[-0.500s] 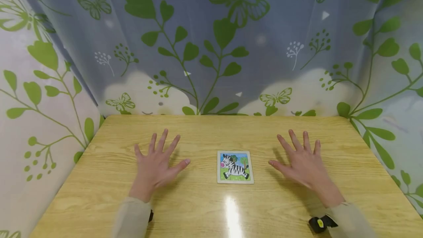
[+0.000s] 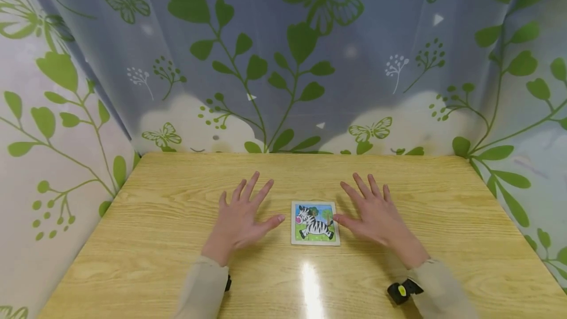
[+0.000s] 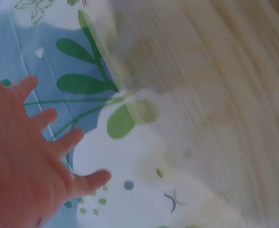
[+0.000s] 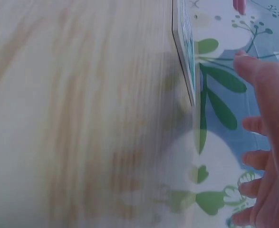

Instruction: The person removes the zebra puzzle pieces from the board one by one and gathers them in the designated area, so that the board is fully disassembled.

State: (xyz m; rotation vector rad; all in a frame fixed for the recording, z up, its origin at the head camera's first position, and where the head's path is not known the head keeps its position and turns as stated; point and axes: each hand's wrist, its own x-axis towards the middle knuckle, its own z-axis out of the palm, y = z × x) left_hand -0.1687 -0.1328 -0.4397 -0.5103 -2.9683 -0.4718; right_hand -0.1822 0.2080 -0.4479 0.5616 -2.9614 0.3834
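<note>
- At the far left, a pale cloth point(image 2: 22, 78) hangs beside the table, printed with green leaves, berries and a butterfly.
- The wooden table point(image 2: 146, 230) shows light yellow-brown grain and reaches back to the cloth.
- Left hand point(image 2: 241, 220): fingers spread and extended, holding nothing, over the table just left of the puzzle; a beige sleeve point(image 2: 201, 287) covers the forearm.
- Behind, a blue-grey cloth point(image 2: 354, 75) bears leafy stems, butterflies and white cloud shapes along its foot.
- The zebra puzzle point(image 2: 315, 224) lies flat in its pale frame mid-table, between the hands; a bright streak of reflected light point(image 2: 312, 289) shines nearer the viewer.
- Right hand point(image 2: 374, 215): fingers spread, gripping nothing; its thumb tip overlaps the puzzle's right edge from above, though contact is hard to judge.
- A black wrist device point(image 2: 400, 291) sits by the right sleeve point(image 2: 440, 287).
- At the far right, more leaf-printed cloth point(image 2: 538, 156) hangs.
</note>
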